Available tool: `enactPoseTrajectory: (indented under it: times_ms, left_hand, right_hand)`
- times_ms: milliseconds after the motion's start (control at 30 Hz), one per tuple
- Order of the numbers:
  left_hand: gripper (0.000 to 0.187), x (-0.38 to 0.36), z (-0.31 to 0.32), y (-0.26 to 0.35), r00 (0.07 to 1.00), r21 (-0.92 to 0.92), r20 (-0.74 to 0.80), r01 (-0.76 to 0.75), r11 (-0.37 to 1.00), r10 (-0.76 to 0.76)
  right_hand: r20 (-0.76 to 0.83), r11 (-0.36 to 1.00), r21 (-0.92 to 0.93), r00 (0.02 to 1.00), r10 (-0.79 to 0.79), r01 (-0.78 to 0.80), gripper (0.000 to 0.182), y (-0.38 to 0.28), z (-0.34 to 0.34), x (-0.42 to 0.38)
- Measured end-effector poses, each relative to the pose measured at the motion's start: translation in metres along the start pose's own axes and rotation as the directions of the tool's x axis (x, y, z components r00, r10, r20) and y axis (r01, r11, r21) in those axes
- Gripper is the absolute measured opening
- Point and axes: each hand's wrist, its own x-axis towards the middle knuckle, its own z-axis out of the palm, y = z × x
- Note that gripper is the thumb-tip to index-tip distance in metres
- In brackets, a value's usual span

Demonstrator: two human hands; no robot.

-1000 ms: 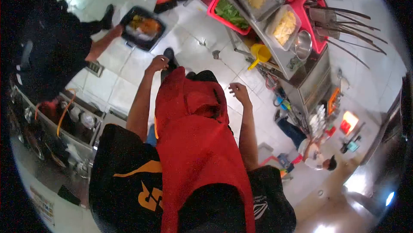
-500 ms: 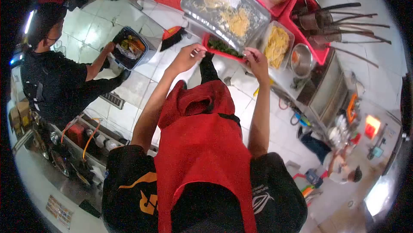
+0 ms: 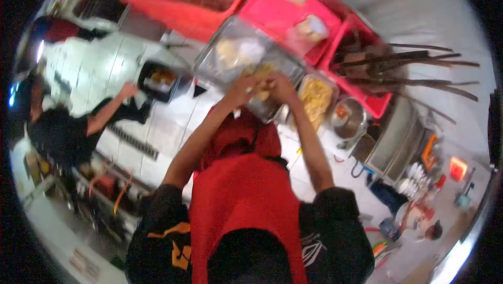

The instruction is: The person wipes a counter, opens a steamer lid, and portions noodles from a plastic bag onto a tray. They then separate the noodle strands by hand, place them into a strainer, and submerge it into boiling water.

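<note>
Both of my arms reach forward over my red apron (image 3: 243, 200). My left hand (image 3: 242, 89) and my right hand (image 3: 283, 86) meet over the near edge of a large metal tray (image 3: 220, 58) that holds yellow noodles. Something yellow shows between the fingertips, but motion blur hides whether the fingers grip it. Just right of my right hand stands a clear tub of yellow noodles (image 3: 317, 98), and past it a round metal bowl (image 3: 348, 116).
Red crates (image 3: 183, 1) and a pink tray (image 3: 293, 11) sit behind the metal tray. Long-handled strainers (image 3: 408, 69) lie at the right. A co-worker in black (image 3: 63, 132) at the left holds a black tray (image 3: 160, 82). Another person crouches at the lower right (image 3: 419, 221).
My hands have moved from the red basket of greens to the metal noodle tray and come together. The view has tilted up towards the counter. The co-worker still holds the black tray.
</note>
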Motion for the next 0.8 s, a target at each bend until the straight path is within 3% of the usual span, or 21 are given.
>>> enactPoseTrajectory:
  times_ms: [33,100,133,167,200,233,300,433,533,567,600,667,700,767,800]
  left_hand:
    - [0.035,0.01,0.002,-0.004,0.999,-0.075,0.02,0.033,0.997,-0.031]
    - [0.038,0.021,-0.015,0.005,0.994,0.02,0.074,0.08,0.997,-0.082]
    - [0.037,0.026,-0.018,-0.006,0.977,0.006,0.191,0.099,0.995,-0.098]
    - [0.033,0.023,-0.017,-0.025,0.974,0.005,0.223,-0.041,0.999,0.039]
    - [0.031,0.02,-0.008,-0.046,0.979,-0.001,0.143,-0.144,0.99,0.142]
    - [0.025,0.038,-0.039,0.006,0.98,-0.016,0.192,0.062,0.998,-0.057]
    - [0.022,0.046,-0.042,-0.001,0.949,-0.017,0.293,0.13,0.991,-0.119]
    - [0.018,0.063,-0.055,0.008,0.952,-0.17,0.306,0.026,0.985,0.028]
    - [0.015,0.089,-0.08,0.052,0.926,-0.294,0.332,-0.082,0.952,0.182]
    - [0.014,0.088,-0.067,0.021,0.934,-0.357,0.326,-0.022,0.934,0.147]
    - [0.012,0.086,-0.054,-0.01,0.941,-0.419,0.32,0.035,0.907,0.112]
    - [0.012,0.102,-0.067,0.011,0.932,-0.301,0.345,-0.006,0.954,0.115]
    - [0.012,0.103,-0.06,0.003,0.927,-0.32,0.347,-0.029,0.947,0.145]
    - [0.012,0.108,-0.054,-0.009,0.892,-0.402,0.447,0.136,0.906,0.064]
    - [0.012,0.113,-0.053,-0.009,0.891,-0.412,0.445,0.117,0.904,0.087]
  right_hand:
    - [-0.083,0.999,0.032,0.996,-0.039,0.041,0.032,-0.004,-0.003,-0.004]
    - [-0.217,0.99,-0.031,0.966,-0.143,0.139,0.028,-0.006,0.002,-0.004]
    - [-0.26,0.975,0.154,0.959,-0.114,0.158,0.024,-0.009,0.005,-0.002]
    - [-0.348,0.956,0.069,0.905,-0.243,0.284,0.023,-0.01,0.01,-0.001]
    - [-0.351,0.963,0.233,0.935,-0.043,0.132,0.022,-0.022,0.01,-0.008]
    - [-0.335,0.919,0.395,0.93,0.148,-0.004,0.022,-0.034,0.009,-0.011]
    - [-0.38,0.892,0.402,0.924,-0.044,0.208,0.025,-0.01,0.029,-0.008]
    - [-0.639,0.896,0.414,0.752,0.164,0.157,0.03,-0.037,0.031,-0.022]
    - [-0.748,0.937,0.306,0.652,0.127,0.169,0.028,-0.023,0.042,-0.018]
    - [-0.664,0.896,0.415,0.726,0.179,0.159,0.029,-0.016,0.052,-0.012]
    - [-0.687,0.904,0.399,0.704,0.181,0.157,0.029,-0.021,0.054,-0.01]
    - [-0.638,0.946,0.325,0.741,0.211,0.01,0.029,-0.029,0.05,-0.013]
    - [-0.617,0.885,0.461,0.739,0.27,0.061,0.031,-0.033,0.046,-0.016]
    - [-0.69,0.908,0.413,0.674,0.264,0.067,0.032,-0.036,0.037,-0.025]
    - [-0.74,0.922,0.379,0.625,0.249,0.081,0.033,-0.036,0.035,-0.026]
